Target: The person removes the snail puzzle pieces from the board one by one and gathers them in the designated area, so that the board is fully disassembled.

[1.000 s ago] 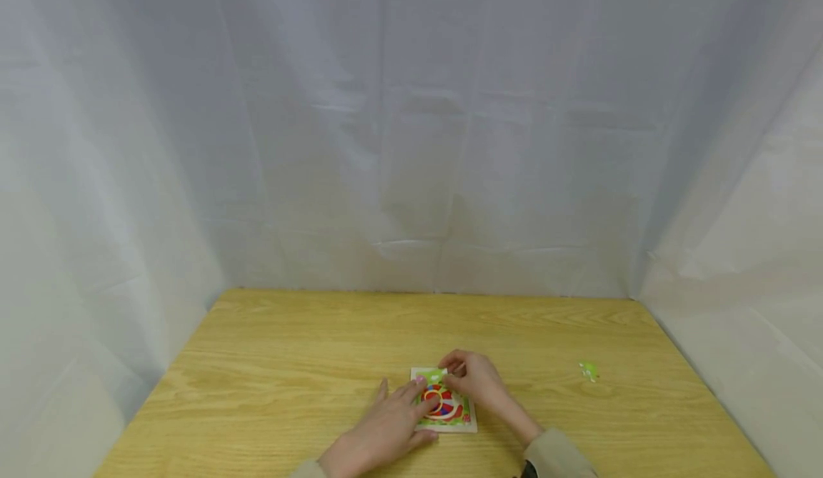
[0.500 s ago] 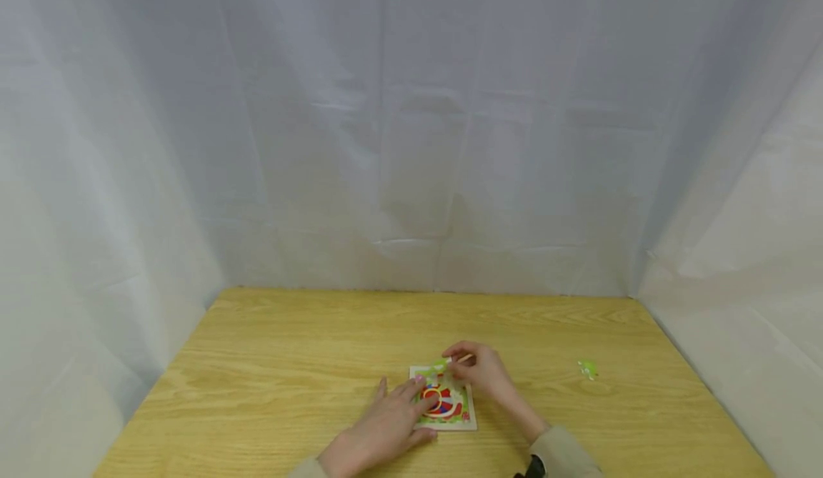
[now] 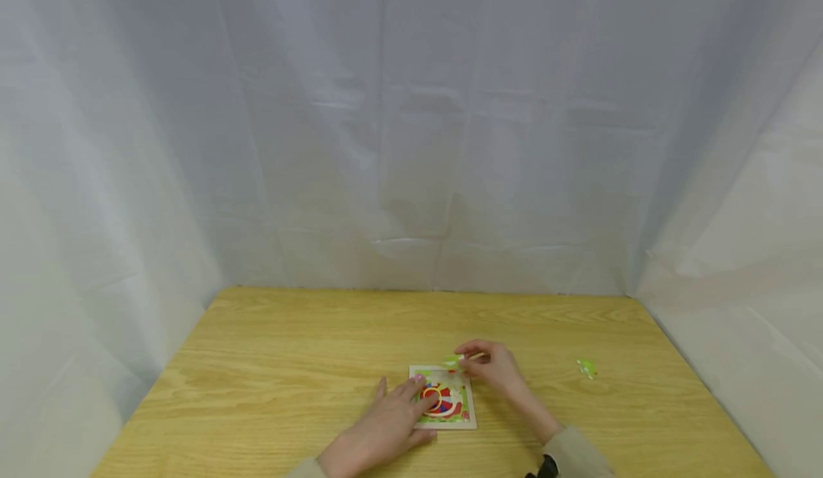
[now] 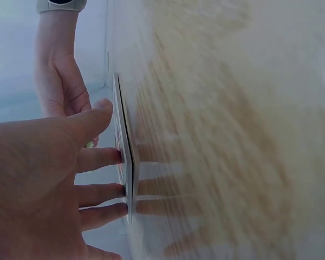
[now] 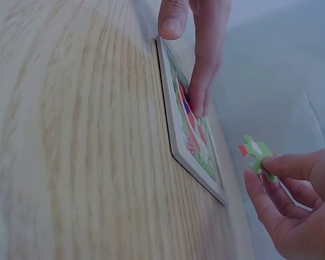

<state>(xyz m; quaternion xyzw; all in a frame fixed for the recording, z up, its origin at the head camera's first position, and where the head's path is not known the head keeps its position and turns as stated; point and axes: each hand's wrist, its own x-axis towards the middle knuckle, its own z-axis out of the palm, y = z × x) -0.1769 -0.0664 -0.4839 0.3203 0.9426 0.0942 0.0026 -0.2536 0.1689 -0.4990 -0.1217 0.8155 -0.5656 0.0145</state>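
Observation:
A square jigsaw puzzle [image 3: 458, 412] in a pale frame lies on the table, its picture a red, blue and white round shape on green. My left hand [image 3: 388, 428] rests on its left side, fingers straight; in the left wrist view the fingertips [image 4: 119, 190] press on the board. My right hand [image 3: 495, 371] pinches a green jigsaw piece [image 5: 255, 154] with a red tab between thumb and fingers. That piece is raised off the board, over its far right corner in the head view. A pale bare patch shows along the puzzle's upper part.
Another green and white jigsaw piece [image 3: 586, 369] lies on the wooden table [image 3: 289, 349] to the right, beyond the right hand. White sheeting [image 3: 411, 178] hangs behind the table and on both sides.
My right hand has lifted the green jigsaw piece from the puzzle's top and carried it up and to the right, baring the board beneath. My left hand has stayed in place.

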